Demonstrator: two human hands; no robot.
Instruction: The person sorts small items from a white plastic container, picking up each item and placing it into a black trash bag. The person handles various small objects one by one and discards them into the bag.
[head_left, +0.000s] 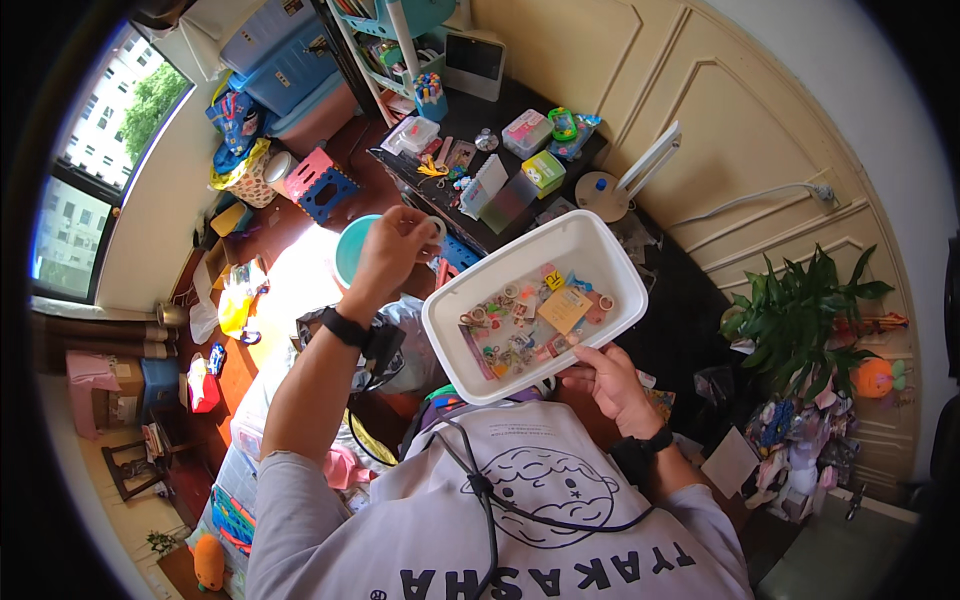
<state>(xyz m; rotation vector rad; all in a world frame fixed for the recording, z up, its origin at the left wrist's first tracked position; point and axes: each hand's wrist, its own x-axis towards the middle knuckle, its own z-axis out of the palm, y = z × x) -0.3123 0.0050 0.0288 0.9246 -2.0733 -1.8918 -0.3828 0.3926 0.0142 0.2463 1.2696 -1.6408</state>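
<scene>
My left hand (400, 244) is raised over a turquoise round container (354, 251) and pinches a small pale ring-shaped item (436, 229), perhaps a tape roll. A white plastic bin (534, 307) stays tilted before my chest, with my right hand (611, 386) gripping its near rim. Inside lie many small trinkets: a tan card (565, 308), a yellow tag (554, 280), small rolls and colourful bits. The lower part of the turquoise container is hidden by my left hand and arm.
A black desk (517, 217) holds a spiral calendar (484, 184), a green box (544, 173), a clear case (527, 133) and a white lamp (602, 196). A folding stool (322, 184) stands on the floor. A leafy plant (799, 315) is at right.
</scene>
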